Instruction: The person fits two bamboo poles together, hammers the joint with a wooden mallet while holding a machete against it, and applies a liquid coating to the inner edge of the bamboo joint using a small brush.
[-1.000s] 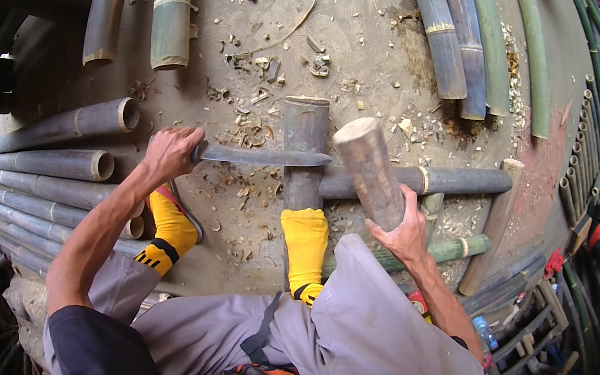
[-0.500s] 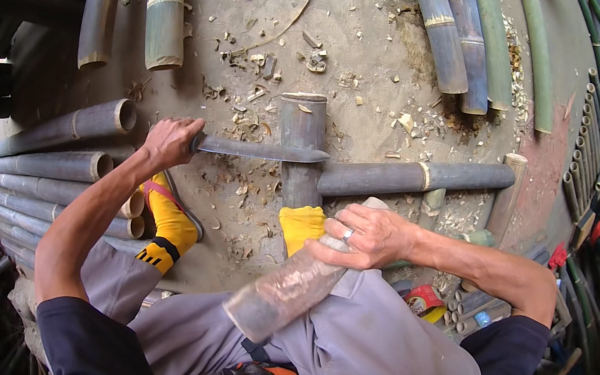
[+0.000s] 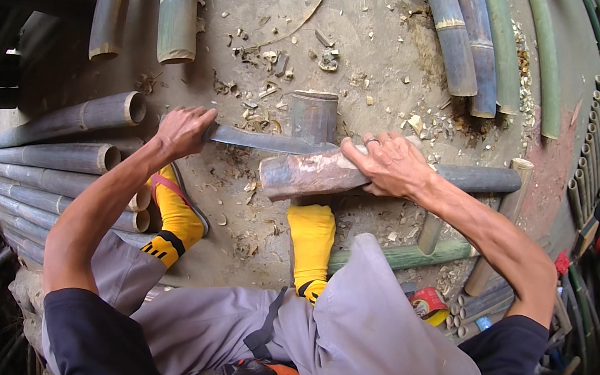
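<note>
My left hand [image 3: 185, 130] is closed around the handle of a long knife [image 3: 256, 139], its blade pointing right across a short dark bamboo length [image 3: 313, 117] on the ground. In my right hand [image 3: 391, 164] is a thick, worn wooden mallet [image 3: 310, 173], a ring showing on one finger. The mallet's heavy end lies over the near side of the blade and hides part of the bamboo. Whether it touches the blade, I cannot tell. Just below it, my foot in a yellow sock [image 3: 311, 232] rests close to the bamboo.
A bamboo pole [image 3: 486, 179] extends to the right of the mallet, beside an upright-looking pale piece [image 3: 507, 208]. Cut bamboo lengths [image 3: 54, 152] are stacked at left. More poles [image 3: 459, 52] lie at the far side. Chips [image 3: 328, 60] litter the ground. A red tin [image 3: 429, 304] stands at right.
My right hand has swung the mallet forward, away from my lap, over the knife and bamboo. My left hand and the knife have shifted only slightly.
</note>
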Demonstrator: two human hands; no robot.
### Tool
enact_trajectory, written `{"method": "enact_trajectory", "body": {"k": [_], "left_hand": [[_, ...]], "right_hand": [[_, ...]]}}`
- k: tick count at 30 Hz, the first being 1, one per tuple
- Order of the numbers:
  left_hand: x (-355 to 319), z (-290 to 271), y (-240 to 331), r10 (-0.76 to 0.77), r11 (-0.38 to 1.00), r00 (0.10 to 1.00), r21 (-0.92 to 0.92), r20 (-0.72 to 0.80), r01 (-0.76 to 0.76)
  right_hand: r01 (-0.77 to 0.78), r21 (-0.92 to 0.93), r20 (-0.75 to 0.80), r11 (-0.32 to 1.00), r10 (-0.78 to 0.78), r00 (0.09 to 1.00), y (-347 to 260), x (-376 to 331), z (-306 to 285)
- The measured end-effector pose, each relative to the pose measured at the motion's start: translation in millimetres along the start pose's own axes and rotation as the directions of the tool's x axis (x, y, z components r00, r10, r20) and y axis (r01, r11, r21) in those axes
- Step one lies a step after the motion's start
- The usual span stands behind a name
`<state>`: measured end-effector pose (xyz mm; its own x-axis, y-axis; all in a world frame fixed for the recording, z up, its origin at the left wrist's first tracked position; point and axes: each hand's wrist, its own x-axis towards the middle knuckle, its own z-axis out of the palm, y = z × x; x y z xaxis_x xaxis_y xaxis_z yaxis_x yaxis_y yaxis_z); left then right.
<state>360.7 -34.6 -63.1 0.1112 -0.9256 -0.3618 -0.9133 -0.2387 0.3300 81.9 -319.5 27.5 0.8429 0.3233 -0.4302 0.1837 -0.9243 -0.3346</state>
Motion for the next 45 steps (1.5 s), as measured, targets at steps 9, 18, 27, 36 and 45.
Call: {"method": "enact_trajectory", "body": {"k": [9, 18, 27, 36, 45], "left_hand": [[4.7, 1.4, -1.3, -0.021, 1.000, 1.000, 0.022, -0.001, 0.021], [9.5, -3.6, 1.0, -0.015, 0.998, 0.999, 0.066, 0.037, 0.012], [37.6, -83.4, -21.2, 0.025, 0.701, 0.801, -0.582, 0.598, 0.413], [7.6, -46.3, -9.8, -0.167, 0.896, 0.979, -0.433, -0.114, 0.102], [-10.6, -10.1, 15.5, -0.016, 0.999, 0.981, 0.034, -0.194, 0.022]], "right_hand": [[0.449, 0.069, -0.328, 0.891, -0.405, 0.854, -18.6, -4.6, 1.5], [0.562, -0.070, -0.555, 0.824, -0.500, 0.665, -37.5, -2.9, 0.3], [-0.259, 0.548, -0.303, 0.795, 0.478, 0.824, -3.0, -31.1, 4.9], [-0.475, 0.848, -0.018, 0.233, 0.910, 0.414, -31.4, -73.1, 41.4], [-0.375, 0.918, 0.041, 0.131, 0.908, 0.418, -68.1, -70.1, 59.4]]}}
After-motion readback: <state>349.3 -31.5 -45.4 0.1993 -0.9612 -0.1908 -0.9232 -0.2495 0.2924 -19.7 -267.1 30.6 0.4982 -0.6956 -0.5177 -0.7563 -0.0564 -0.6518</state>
